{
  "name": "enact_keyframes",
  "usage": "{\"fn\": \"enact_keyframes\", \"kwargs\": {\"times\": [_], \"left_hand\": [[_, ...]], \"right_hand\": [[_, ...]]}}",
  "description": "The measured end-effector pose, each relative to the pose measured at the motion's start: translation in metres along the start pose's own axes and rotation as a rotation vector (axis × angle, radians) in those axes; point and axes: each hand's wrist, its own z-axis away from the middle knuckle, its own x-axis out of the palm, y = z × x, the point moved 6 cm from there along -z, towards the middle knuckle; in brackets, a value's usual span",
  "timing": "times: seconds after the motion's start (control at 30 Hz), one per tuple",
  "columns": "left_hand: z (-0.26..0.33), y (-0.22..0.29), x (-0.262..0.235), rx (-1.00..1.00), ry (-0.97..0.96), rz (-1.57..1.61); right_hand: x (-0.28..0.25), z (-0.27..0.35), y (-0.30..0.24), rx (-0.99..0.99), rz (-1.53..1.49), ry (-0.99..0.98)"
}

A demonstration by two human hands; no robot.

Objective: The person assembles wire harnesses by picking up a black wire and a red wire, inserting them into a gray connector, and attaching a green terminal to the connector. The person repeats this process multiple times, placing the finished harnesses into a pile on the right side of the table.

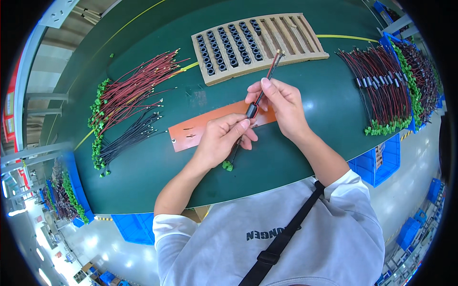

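In front of me my left hand [224, 138] pinches a black ferrite core [252, 111] from below. A red and a black wire [273, 66] run through the core, and their bare ends point up and away to the right. My right hand [282, 102] grips these wires just above the core, between thumb and fingers. Below my left hand hangs the green connector [227, 166] at the wires' other end. Beneath both hands lies an orange board [191, 131], partly covered by them.
A tan slotted tray [224, 75] at the back holds rows of black cores [210, 71]. Red wires [143, 76] and black wires [129, 141] with green connectors lie left. Finished-looking cored wire bundles [381, 95] lie right. Blue bins [381, 162] stand below the green table's [305, 152] edge.
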Motion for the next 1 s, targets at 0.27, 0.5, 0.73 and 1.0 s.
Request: {"fn": "enact_keyframes", "kwargs": {"times": [0.27, 0.5, 0.73, 1.0], "left_hand": [[-0.002, -0.026, 0.022, 0.101, 0.077, 0.102], [0.002, -0.035, 0.033, 0.042, -0.056, 0.329], [0.000, -0.032, 0.033, 0.185, -0.058, 0.196], [0.004, -0.044, 0.036, 0.105, -0.135, 0.160]], "right_hand": [[-0.001, 0.000, 0.010, 0.019, -0.062, 0.102], [-0.006, 0.003, 0.013, 0.008, 0.064, 0.087], [-0.006, -0.004, -0.004, 0.023, 0.046, 0.030], [-0.020, -0.012, -0.008, -0.042, -0.179, 0.049]]}}
